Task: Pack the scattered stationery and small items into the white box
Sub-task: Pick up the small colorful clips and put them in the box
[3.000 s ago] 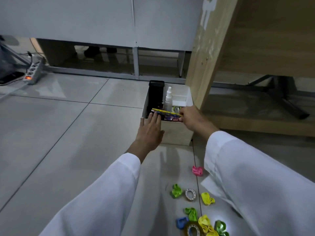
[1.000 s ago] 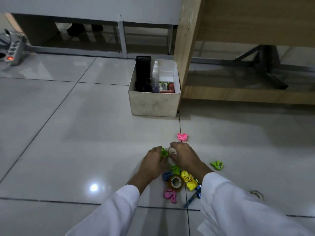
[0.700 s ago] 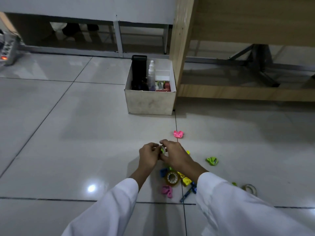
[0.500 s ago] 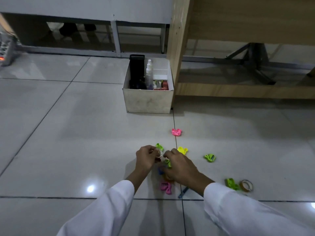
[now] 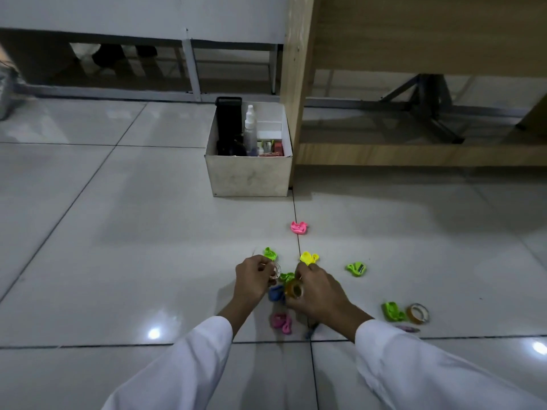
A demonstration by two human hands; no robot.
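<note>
Left hand (image 5: 253,276) pinches clear tape roll (image 5: 276,270); right hand (image 5: 318,291) grips amber tape roll (image 5: 294,290), both low over floor. White box (image 5: 248,176) sits well ahead. Risk: overloaded fingers drop rolls, which roll off across tiles.

Both arms, in white sleeves, are stretched forward and down. The left hand (image 5: 253,276) and right hand (image 5: 318,291) are held close together, fingers curled.
</note>
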